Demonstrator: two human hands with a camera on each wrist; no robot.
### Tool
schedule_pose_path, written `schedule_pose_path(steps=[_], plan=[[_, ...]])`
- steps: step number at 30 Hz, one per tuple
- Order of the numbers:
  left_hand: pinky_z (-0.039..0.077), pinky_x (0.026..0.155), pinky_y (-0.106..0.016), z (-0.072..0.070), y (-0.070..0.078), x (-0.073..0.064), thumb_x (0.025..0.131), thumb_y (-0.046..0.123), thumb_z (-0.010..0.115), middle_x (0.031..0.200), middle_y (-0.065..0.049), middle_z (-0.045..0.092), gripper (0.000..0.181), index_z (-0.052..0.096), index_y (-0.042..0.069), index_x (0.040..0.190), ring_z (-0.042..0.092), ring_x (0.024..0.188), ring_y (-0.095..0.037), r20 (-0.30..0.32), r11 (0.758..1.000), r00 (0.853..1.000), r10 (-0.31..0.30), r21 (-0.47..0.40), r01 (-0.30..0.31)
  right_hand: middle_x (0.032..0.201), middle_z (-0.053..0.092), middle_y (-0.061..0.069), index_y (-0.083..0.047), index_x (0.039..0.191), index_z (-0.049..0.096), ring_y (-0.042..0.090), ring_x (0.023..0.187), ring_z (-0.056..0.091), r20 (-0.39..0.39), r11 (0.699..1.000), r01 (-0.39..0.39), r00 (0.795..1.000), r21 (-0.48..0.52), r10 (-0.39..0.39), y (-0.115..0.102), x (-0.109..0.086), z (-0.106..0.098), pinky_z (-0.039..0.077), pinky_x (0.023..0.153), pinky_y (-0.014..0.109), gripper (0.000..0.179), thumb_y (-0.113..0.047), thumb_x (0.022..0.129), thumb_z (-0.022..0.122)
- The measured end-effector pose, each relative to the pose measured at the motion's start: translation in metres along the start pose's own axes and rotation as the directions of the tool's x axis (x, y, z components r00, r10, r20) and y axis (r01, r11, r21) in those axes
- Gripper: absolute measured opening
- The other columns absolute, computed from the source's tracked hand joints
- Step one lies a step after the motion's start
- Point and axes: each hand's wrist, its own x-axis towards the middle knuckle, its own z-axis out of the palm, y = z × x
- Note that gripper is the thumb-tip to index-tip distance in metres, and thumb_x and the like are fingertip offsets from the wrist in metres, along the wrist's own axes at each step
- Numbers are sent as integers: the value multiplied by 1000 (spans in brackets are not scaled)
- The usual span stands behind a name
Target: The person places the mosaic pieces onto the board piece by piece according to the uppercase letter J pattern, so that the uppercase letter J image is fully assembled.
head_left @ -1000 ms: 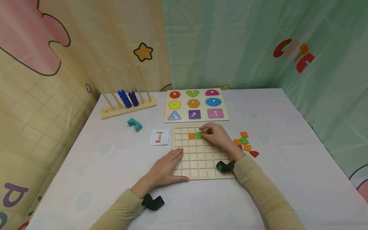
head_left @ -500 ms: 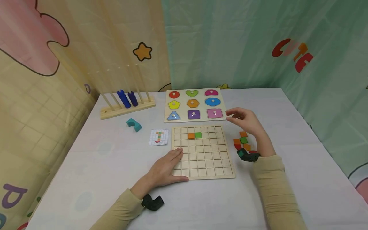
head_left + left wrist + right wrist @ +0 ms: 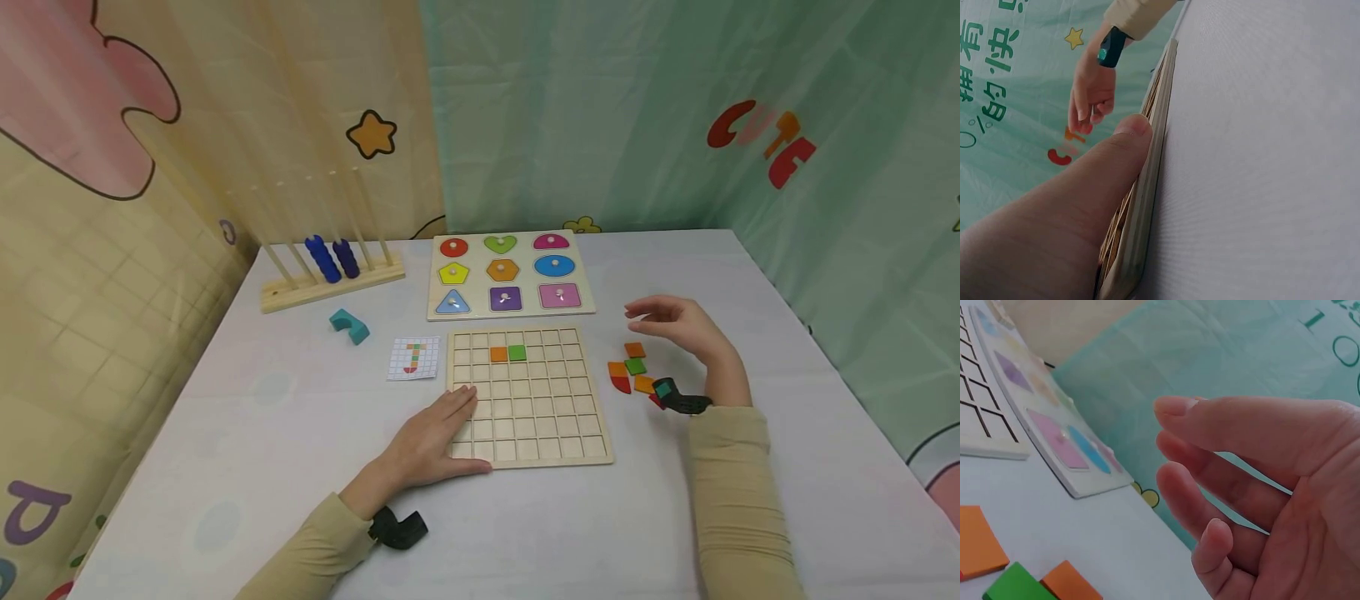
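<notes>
My left hand (image 3: 426, 442) rests on the left front corner of a wooden grid board (image 3: 555, 408), thumb along its front edge. An orange square tile (image 3: 498, 354) and a green square tile (image 3: 517, 352) lie side by side in the board's second row. My right hand (image 3: 678, 323) hovers above the table, right of the board, with loosely bent fingers and nothing between them in the right wrist view. Just below it lie loose tiles: orange squares (image 3: 634, 350), a green square (image 3: 635, 366) and red curved pieces (image 3: 619, 384), one partly hidden behind the wrist camera.
A pattern card (image 3: 413, 358) lies left of the board. Behind the board is a knobbed shape puzzle (image 3: 480, 300). A peg stand (image 3: 333, 286) with blue beads and a teal arch block (image 3: 350, 326) are at the back left.
My right hand has left the green tile on the board and moved right, over to the loose tiles. The left hand has stayed in place.
</notes>
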Motion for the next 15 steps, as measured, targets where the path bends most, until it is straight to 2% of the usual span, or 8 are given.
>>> schedule_pose_path(steps=[4,8,11,15], plan=[[22,113,-32,0,0,0,79,71,53,151,-10,29,98,34,0,144,22,140,-19,4,1000,1000,-4,0,4,123,57,17,-3,126,57,12,96,56,35,999,-30,999,-11,31,12,-1,-2,44,89,31,47,-30,89,66],[22,113,-32,0,0,0,79,71,53,151,-10,29,98,34,1,144,23,140,-19,5,1000,1000,-7,2,7,123,57,18,-2,127,56,7,96,55,40,998,-63,997,7,62,25,-1,-2,44,86,28,48,-29,88,67],[22,113,-32,0,0,0,79,72,52,151,-9,29,98,35,2,144,23,140,-18,6,1000,1000,-14,6,13,118,61,11,-1,125,57,5,93,56,36,997,-74,997,32,73,32,-1,-2,45,81,26,49,-29,86,69],[22,113,-32,0,0,0,78,73,51,151,-9,29,98,35,2,144,23,140,-18,7,1000,1000,-15,11,15,110,64,-2,0,123,57,10,86,58,43,996,-70,997,62,67,41,-1,-2,47,70,26,46,-24,86,69]])
